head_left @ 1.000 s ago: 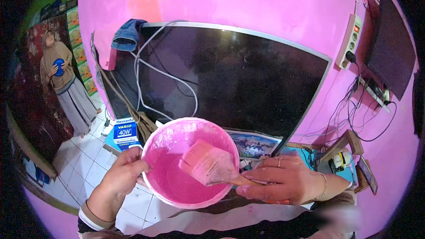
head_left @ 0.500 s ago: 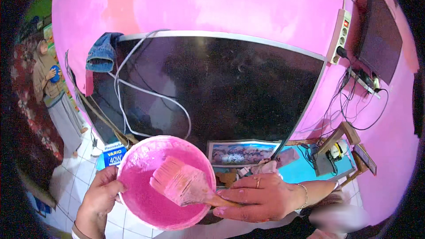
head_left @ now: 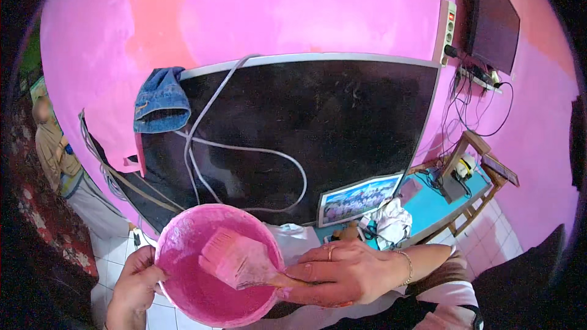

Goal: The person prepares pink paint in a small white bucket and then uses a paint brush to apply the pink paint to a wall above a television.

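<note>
My left hand (head_left: 134,287) grips the rim of a round pink bucket (head_left: 177,250) at the lower middle, with pink paint inside. My right hand (head_left: 336,275), wearing a ring and bracelet, is closed on the handle of a wide paintbrush (head_left: 232,260). Its pink-coated bristles lie within the bucket's opening, over the paint; whether they touch it I cannot tell. Behind the bucket, a large black screen (head_left: 342,116) leans by the pink wall, with a white cable and folded blue denim (head_left: 161,98) hanging over it.
A person (head_left: 58,153) stands at the left. A turquoise table (head_left: 422,220) carries a picture (head_left: 361,198), crumpled white items and wires, with a wooden frame (head_left: 465,140) at the right. A wall screen (head_left: 495,18) and power strip (head_left: 448,30) hang upper right over tiled floor (head_left: 474,232).
My view has turned so the wall screen sits higher. The bucket and both hands, still gripping, have moved down and left in the picture.
</note>
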A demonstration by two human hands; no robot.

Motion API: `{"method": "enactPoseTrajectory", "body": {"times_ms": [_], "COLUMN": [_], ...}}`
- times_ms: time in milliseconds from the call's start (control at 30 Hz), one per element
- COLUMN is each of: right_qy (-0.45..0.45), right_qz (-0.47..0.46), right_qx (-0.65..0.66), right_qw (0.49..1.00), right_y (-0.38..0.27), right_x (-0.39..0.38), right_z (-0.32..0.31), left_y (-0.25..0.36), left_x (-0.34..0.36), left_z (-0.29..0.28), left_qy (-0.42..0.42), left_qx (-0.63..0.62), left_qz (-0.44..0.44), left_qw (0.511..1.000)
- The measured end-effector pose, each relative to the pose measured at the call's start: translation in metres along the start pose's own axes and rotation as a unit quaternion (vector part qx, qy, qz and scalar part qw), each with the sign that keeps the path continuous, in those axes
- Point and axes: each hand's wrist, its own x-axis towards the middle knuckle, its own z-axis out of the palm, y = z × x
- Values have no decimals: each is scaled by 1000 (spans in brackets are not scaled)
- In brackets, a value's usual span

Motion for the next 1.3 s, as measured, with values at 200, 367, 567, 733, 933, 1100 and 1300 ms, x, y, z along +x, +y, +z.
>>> {"method": "enactPoseTrajectory", "body": {"times_ms": [200, 367, 567, 733, 933, 1100, 1300], "right_qy": [-11, -71, -33, -34, -65, 14, 172], "right_qz": [16, -28, -88, -109, -103, -90, -32], "right_qx": [6, 8, 40, -13, -29, -64, -191], "right_qw": [1000, 997, 995, 993, 992, 994, 966], "right_y": [1, 13, 24, 27, 25, 13, 4], "right_x": [22, 40, 67, 102, 145, 198, 266], "right_z": [9, 5, 22, 22, 56, 58, 17], "left_y": [-16, -17, -23, -31, -9, 11, 18], "left_x": [12, 4, 1, 6, 21, 33, 43], "left_z": [-29, -35, -50, -83, -136, -193, -249], "left_qy": [5, 28, 49, 58, 54, 23, -11], "left_qx": [3, -9, -16, -18, 21, 50, -20], "left_qz": [16, 18, 7, 31, 21, 34, 27], "left_qw": [1000, 999, 999, 998, 998, 998, 999]}}
